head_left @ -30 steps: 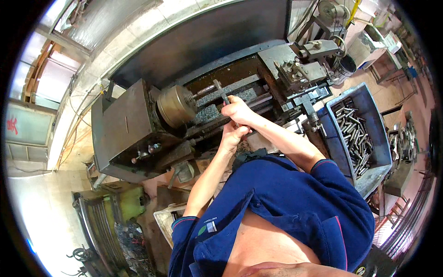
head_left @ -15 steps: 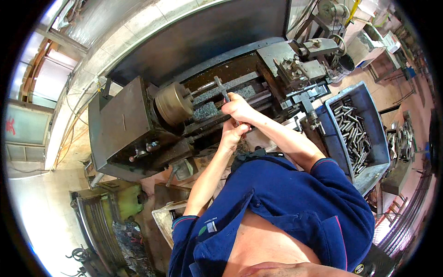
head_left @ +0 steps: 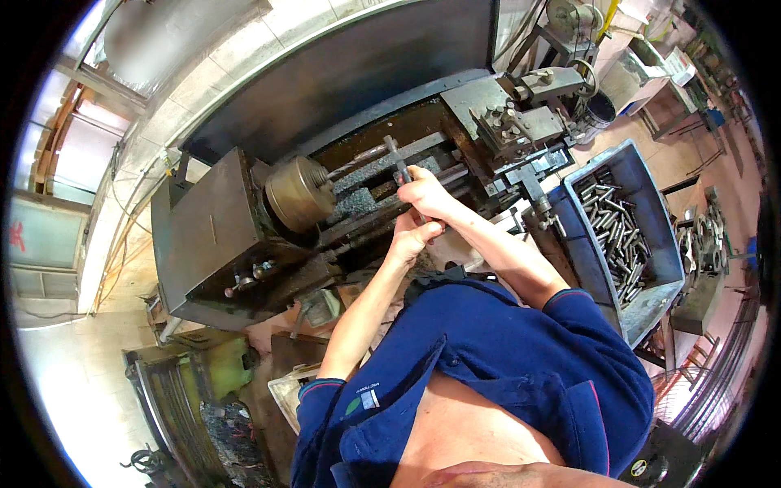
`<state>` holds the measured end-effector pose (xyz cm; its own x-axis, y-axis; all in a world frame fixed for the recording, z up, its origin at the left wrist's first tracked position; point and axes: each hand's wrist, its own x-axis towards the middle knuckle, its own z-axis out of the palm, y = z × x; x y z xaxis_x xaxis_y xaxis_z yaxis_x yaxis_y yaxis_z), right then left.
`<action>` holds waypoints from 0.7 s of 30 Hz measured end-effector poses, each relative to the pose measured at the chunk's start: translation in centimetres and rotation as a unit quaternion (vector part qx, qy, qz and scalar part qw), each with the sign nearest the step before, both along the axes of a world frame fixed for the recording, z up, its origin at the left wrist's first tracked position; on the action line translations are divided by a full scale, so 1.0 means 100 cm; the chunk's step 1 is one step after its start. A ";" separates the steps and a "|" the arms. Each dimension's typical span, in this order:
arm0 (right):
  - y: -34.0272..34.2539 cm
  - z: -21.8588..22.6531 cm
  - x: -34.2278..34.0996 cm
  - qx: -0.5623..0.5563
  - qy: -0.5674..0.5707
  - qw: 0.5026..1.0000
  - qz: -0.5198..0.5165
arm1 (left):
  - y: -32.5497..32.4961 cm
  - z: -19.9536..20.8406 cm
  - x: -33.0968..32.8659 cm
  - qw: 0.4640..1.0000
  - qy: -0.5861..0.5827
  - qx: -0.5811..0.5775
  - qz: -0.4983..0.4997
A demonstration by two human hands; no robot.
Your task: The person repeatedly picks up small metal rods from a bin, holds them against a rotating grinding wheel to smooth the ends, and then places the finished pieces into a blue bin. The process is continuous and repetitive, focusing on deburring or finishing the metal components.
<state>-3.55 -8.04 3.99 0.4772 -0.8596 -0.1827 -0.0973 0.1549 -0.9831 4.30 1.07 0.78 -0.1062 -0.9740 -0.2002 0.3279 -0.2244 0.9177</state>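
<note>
Both of my hands are closed on a long, narrow metal tool (head_left: 394, 153), whose exact kind I cannot make out. My right hand (head_left: 425, 193) wraps round its middle. Just below, my left hand (head_left: 416, 234) grips the lower part, and its fingers are partly hidden. The tool's far end reaches a slim metal rod (head_left: 358, 162) that sticks out from the round chuck (head_left: 299, 193) of a lathe. Whether the tool touches the rod is hard to tell. Grey metal chips (head_left: 355, 203) lie on the lathe bed under the rod.
The lathe's headstock (head_left: 213, 232) stands at the left, and its tool post (head_left: 511, 126) and carriage at the right. A blue bin (head_left: 663, 244) of short metal pins is at my right. A dark splash guard (head_left: 350, 69) rises behind the lathe. Greenish machinery (head_left: 191, 370) stands lower left.
The view has shifted slightly. My hands keep their hold on the tool, which stays at the rod's end with little visible movement.
</note>
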 end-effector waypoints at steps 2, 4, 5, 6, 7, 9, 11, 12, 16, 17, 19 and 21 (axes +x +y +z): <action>0.004 0.001 -0.009 0.020 -0.017 0.999 -0.030 | 0.000 -0.009 -0.002 1.000 -0.013 -0.002 -0.013; 0.008 -0.014 -0.020 0.039 -0.101 0.992 -0.071 | -0.004 -0.014 -0.022 0.997 0.005 -0.072 0.029; 0.012 -0.022 -0.026 0.047 -0.172 0.980 -0.089 | -0.004 -0.015 -0.017 0.995 -0.080 -0.066 -0.008; 0.020 -0.009 -0.034 0.034 -0.207 0.974 -0.088 | -0.005 -0.008 -0.019 0.979 -0.200 -0.042 -0.022; 0.027 0.004 -0.050 0.052 -0.222 0.971 -0.071 | -0.006 0.005 -0.026 0.948 -0.315 -0.023 -0.044; 0.041 0.000 -0.066 0.041 -0.264 0.959 -0.095 | 0.001 0.025 -0.036 0.907 -0.410 -0.092 0.001; 0.058 0.013 -0.077 0.017 -0.245 0.959 -0.139 | 0.004 0.020 -0.041 0.858 -0.469 -0.207 0.036; 0.063 0.011 -0.085 0.002 -0.251 0.954 -0.165 | 0.006 0.030 -0.047 0.823 -0.516 -0.237 0.001; 0.078 0.000 -0.116 -0.038 -0.231 0.936 -0.262 | 0.014 0.021 -0.079 0.835 -0.502 -0.220 -0.044; 0.084 0.001 -0.126 -0.063 -0.211 0.935 -0.279 | 0.018 0.018 -0.087 0.830 -0.501 -0.242 -0.042; 0.093 0.003 -0.140 -0.052 -0.203 0.929 -0.304 | 0.023 0.018 -0.096 0.829 -0.490 -0.261 -0.069; 0.104 -0.003 -0.156 -0.040 -0.245 0.918 -0.308 | 0.030 0.029 -0.105 0.816 -0.506 -0.245 -0.135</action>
